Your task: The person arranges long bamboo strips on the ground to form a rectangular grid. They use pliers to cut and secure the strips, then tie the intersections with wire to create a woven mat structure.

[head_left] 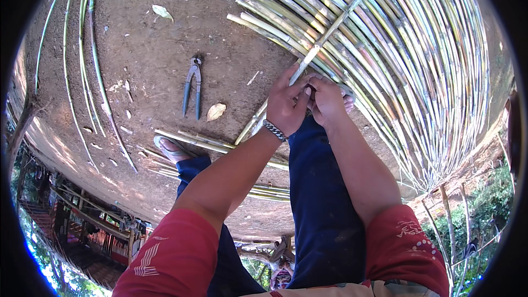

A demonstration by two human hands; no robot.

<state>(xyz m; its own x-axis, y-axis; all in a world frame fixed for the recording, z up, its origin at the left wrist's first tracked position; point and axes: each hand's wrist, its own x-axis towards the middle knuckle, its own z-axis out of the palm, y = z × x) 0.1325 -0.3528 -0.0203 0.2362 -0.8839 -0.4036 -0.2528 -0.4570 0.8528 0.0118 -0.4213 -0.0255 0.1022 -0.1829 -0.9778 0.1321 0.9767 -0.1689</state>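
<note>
A row of bamboo poles (404,55) lies fanned across the ground at the right, with a bamboo crosspiece (345,15) running slantwise over it. My left hand (287,104), a chain bracelet at its wrist, is closed round the near end of that crosspiece, just off the row's edge. Close against it, my right hand (327,99) has its fingertips pinched together beside the left thumb. Whatever lies between those fingertips is too small or hidden to make out. On the bare soil to the left lies a pair of pincers (193,87) with dark handles, its jaws pointing away from me.
Cut bamboo pieces (206,142) lie across the ground by my sandalled left foot (173,148). Long thin canes (94,49) stretch along the far left. Dry leaves (216,111) are scattered on the soil. Upright wooden posts (448,217) stand at the lower right.
</note>
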